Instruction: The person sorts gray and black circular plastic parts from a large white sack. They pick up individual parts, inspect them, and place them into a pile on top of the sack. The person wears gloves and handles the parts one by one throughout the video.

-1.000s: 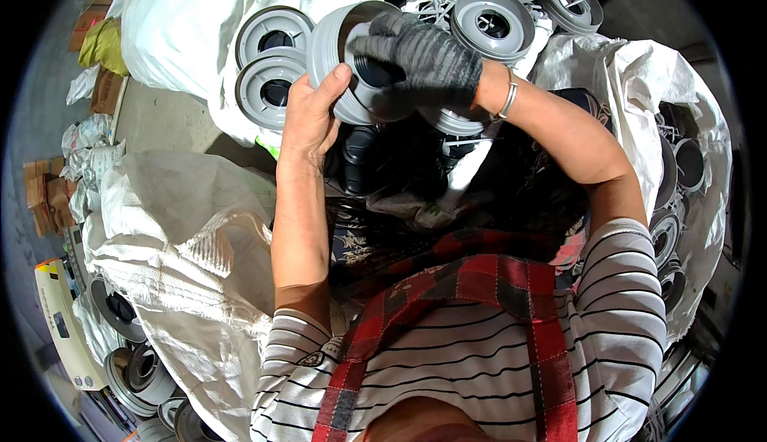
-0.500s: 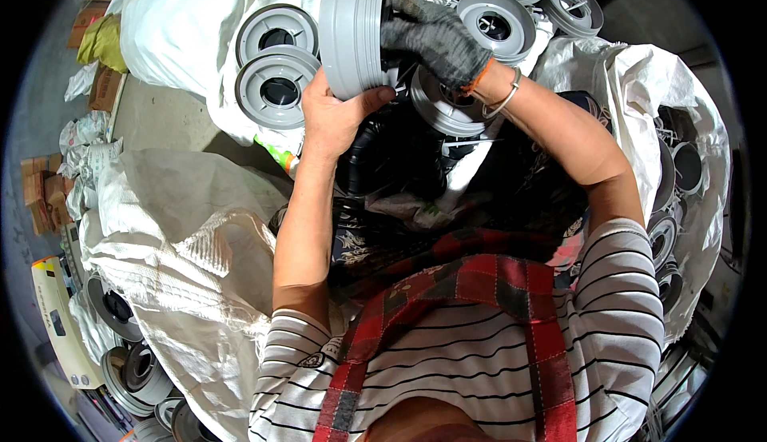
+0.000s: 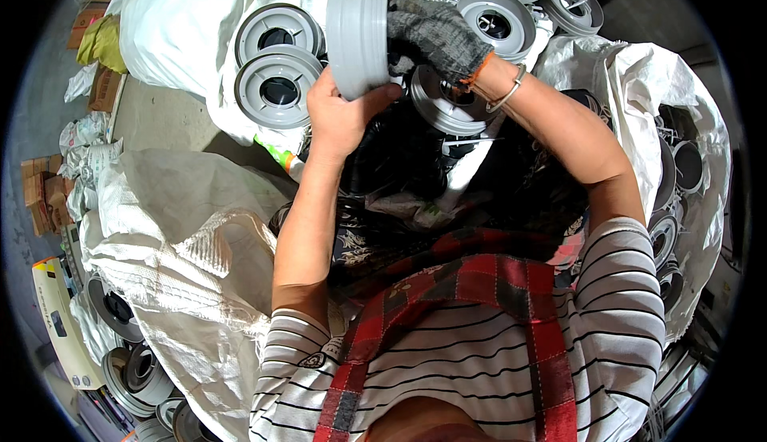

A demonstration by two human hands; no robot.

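Upright on its edge, a round grey plastic housing with ridged sides is gripped from below by my bare left hand, its thumb pressed along the lower rim. My right hand, in a dark grey knitted glove with an orange cuff, is at the housing's right-facing opening. Its fingers are bent; their tips and whatever they hold are partly hidden. Close by on the left, two similar grey round parts overlap, each with a dark centre hole. Another grey part lies under my right wrist.
More grey parts lie at the back right. A white woven sack spreads at the back left, and another sack stands left of me. The right-hand sack contains several grey parts. Cardboard and a cream-coloured device are far left.
The housing and my left hand have shifted slightly right. My gloved right hand has turned a little and its fingers are more bent at the opening.
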